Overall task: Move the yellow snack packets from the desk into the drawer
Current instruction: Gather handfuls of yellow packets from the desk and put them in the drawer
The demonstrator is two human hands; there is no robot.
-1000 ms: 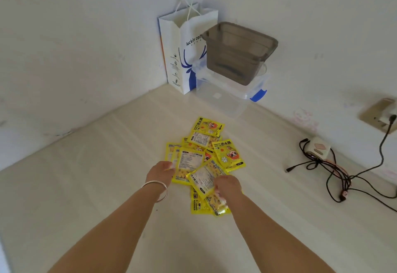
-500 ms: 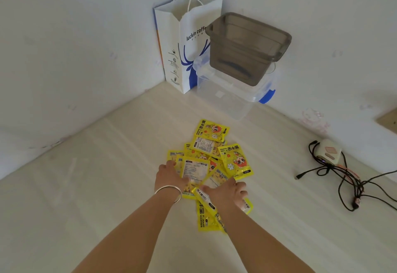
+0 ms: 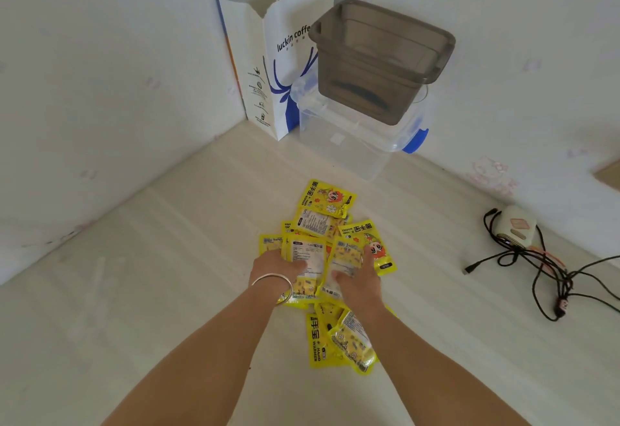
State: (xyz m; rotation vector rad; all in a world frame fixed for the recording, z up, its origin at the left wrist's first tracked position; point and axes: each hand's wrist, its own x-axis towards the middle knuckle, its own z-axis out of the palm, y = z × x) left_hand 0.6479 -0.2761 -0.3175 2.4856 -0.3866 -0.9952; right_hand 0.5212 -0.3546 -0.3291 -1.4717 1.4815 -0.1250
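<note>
Several yellow snack packets (image 3: 327, 202) lie in a loose pile on the pale wooden desk (image 3: 134, 291). My left hand (image 3: 273, 266), with a silver bangle on the wrist, grips a packet (image 3: 303, 258) at the pile's left side. My right hand (image 3: 360, 278) grips another packet (image 3: 345, 258) beside it, the two held up between the hands. More packets (image 3: 339, 341) lie below my right wrist. No drawer is in view.
A white and blue paper bag (image 3: 275, 56) stands in the wall corner. A brown plastic bin (image 3: 379, 59) sits on a clear lidded box (image 3: 345, 147). A white charger (image 3: 513, 227) with tangled black cables (image 3: 550, 274) lies at the right.
Both hands have moved up into the middle of the pile and closed on packets, lifting them together. The view has shifted closer to the desk.
</note>
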